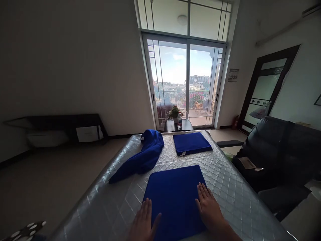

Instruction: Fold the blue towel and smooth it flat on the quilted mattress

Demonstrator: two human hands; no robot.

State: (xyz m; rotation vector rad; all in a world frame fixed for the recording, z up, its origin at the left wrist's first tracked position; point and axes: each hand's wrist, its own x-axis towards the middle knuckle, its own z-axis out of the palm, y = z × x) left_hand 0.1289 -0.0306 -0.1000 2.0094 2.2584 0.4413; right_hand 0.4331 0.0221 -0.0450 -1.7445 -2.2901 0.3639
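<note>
Folded blue cloth: lies flat on the near part of the quilted mattress.
Left hand: palm down at the cloth's left edge, fingers extended and unclenched, thumb apart.
Right hand: rests on the right edge, fingers straight, released.
Second folded cloth: farther up the mattress.
Rumpled blue fabric: sprawls to its left.
Side table: beyond the mattress, bearing a potted plant and a bottle.

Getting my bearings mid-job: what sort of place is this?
Probably a room in a home or guesthouse, judging by what looks like a mattress, the dark armchair and the glass door onto a balcony.
</note>
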